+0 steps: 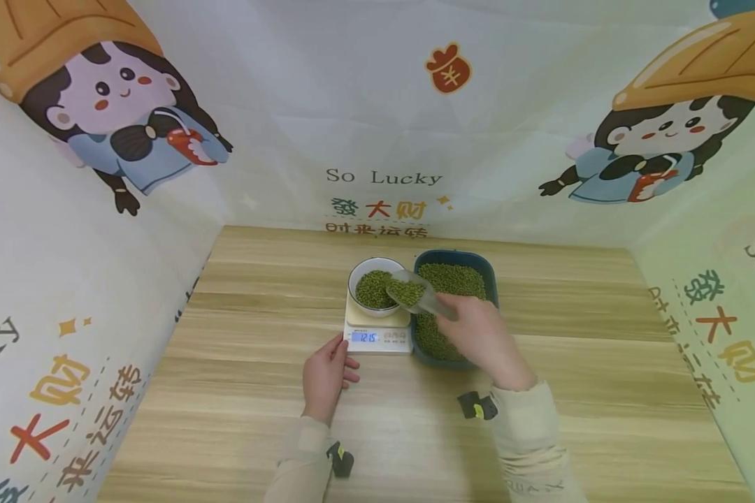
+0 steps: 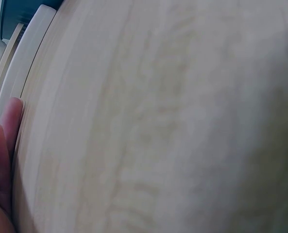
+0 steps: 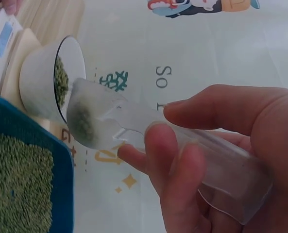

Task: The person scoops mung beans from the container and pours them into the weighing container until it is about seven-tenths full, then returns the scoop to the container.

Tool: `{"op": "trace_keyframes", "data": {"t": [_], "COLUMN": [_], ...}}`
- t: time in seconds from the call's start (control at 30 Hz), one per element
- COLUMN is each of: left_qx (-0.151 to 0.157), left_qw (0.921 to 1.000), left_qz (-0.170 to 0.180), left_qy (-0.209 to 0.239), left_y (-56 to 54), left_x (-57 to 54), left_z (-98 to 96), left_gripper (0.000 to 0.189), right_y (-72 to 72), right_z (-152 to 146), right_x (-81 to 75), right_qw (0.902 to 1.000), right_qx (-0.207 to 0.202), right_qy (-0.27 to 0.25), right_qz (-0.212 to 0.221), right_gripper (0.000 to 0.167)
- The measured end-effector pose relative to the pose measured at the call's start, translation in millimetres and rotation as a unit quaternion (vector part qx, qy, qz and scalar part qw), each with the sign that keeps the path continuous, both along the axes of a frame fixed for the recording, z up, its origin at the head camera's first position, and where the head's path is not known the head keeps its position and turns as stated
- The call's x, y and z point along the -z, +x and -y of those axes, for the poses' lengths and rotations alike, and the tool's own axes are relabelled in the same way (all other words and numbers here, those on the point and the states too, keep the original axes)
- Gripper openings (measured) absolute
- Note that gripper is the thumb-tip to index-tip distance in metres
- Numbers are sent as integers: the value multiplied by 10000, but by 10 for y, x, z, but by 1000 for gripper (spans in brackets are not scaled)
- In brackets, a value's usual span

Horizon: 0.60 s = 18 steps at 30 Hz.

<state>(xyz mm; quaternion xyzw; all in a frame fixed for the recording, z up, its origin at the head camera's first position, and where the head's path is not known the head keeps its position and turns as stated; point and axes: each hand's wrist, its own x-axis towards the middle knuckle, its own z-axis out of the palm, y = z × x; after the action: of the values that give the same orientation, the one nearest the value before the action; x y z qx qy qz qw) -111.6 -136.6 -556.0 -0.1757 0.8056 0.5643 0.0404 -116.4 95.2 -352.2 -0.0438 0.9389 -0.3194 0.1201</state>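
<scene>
My right hand (image 1: 481, 339) grips the handle of a clear plastic scoop (image 3: 219, 174) loaded with green mung beans. The scoop's tip overlaps the right rim of a white bowl (image 1: 379, 313), tilted slightly toward it. Mung beans (image 1: 372, 289) partly fill that bowl, which stands on a white digital kitchen scale (image 1: 404, 345). Lit digits reading about 1215 show on the scale's display (image 1: 365, 337). At the scale's front left corner, my left hand (image 1: 324, 377) touches the edge with extended fingers; part of this hand is cut off in the left wrist view.
A dark blue tub (image 1: 493, 276) of mung beans stands against the scale's right side, under my right hand. All sits on a wood-grain table (image 1: 258, 300). Printed cloth (image 1: 503, 140) walls in the back and both sides. Black wrist straps (image 1: 477, 405) hang by both sleeves.
</scene>
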Motion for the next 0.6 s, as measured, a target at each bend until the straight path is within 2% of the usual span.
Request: {"op": "trace_keyframes", "data": {"t": [0.17, 0.4, 0.6], "left_qx": [-4, -18, -22], "left_qw": [10000, 10000, 10000], "left_qz": [-60, 72, 8], "left_qy": [0, -14, 22], "left_y": [-4, -5, 5], "left_x": [18, 1, 3], "left_z": [-3, -2, -11], "left_gripper": [40, 39, 40], "right_y": [5, 5, -7], "right_z": [-67, -101, -124], "right_x": [-38, -70, -84], "right_qw": [9998, 9986, 9961], "right_qx": [-97, -220, -362], "right_qy": [104, 376, 567], "right_qz": [-145, -283, -578], "right_gripper": [44, 44, 42]}}
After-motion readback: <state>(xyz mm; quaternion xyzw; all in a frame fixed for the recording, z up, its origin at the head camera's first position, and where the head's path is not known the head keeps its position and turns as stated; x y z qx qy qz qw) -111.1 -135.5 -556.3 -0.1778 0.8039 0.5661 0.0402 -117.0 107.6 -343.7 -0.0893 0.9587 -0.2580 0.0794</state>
